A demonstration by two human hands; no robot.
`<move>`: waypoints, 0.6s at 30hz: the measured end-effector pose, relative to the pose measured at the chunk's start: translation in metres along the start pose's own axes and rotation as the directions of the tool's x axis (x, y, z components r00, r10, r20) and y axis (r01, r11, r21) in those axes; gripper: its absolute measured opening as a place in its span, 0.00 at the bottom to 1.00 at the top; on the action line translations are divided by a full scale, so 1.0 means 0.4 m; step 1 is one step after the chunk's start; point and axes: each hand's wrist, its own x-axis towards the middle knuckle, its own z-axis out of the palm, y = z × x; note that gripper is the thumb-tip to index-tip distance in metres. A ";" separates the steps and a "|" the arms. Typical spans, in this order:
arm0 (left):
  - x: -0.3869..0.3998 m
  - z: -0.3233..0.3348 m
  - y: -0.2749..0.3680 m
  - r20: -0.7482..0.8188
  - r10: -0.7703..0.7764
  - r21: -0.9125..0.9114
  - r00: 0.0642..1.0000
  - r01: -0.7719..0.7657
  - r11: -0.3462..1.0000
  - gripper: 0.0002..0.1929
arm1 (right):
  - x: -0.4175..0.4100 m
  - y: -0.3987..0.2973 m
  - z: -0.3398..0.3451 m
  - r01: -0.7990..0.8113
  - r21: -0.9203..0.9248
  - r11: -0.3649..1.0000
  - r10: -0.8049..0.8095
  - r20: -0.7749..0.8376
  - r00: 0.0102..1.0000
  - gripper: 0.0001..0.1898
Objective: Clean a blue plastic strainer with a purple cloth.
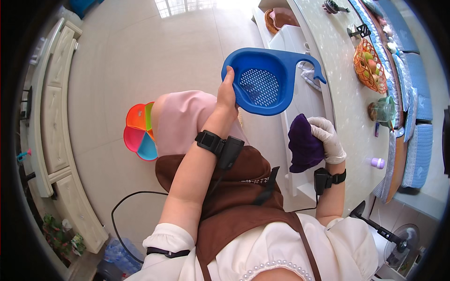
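Note:
My bare left hand (pixel 227 93) grips the left rim of a blue plastic sink strainer basket (pixel 289 89). Its perforated bottom faces me, and a curved hook points off to the right over the table edge. In my right hand (pixel 327 138), which wears a white glove, is a bunched dark purple cloth (pixel 304 147). The cloth hangs below and to the right of the strainer, apart from it. Both wrists carry black strapped devices.
A table (pixel 346 116) at right bears a woven basket of fruit (pixel 371 66), a glass jar (pixel 383 111), a purple-capped bottle (pixel 378 163) and a hairbrush (pixel 334 7). A multicoloured divided tray (pixel 135 121) is beside my left leg. A pale cabinet (pixel 58 130) lines the far left; a fan (pixel 400 242) stands lower right.

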 end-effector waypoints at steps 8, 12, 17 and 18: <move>-0.004 0.011 0.003 -0.017 -0.042 0.013 0.999 0.043 0.999 0.27 | -0.001 -0.002 0.009 0.070 -0.023 0.997 -0.071 -0.030 0.997 0.14; 0.003 0.002 -0.002 0.040 -0.095 0.123 0.995 0.089 0.988 0.22 | 0.002 -0.062 0.022 0.121 0.048 0.992 -0.106 -0.245 0.964 0.14; -0.001 0.006 -0.006 0.186 -0.060 0.297 0.981 0.002 0.955 0.33 | 0.127 -0.147 0.063 0.359 -0.294 0.886 -0.440 -0.284 0.852 0.15; 0.003 -0.010 -0.009 0.218 -0.044 0.334 0.975 -0.032 0.942 0.33 | 0.173 -0.152 0.078 0.410 -0.467 0.783 -0.546 -0.200 0.814 0.16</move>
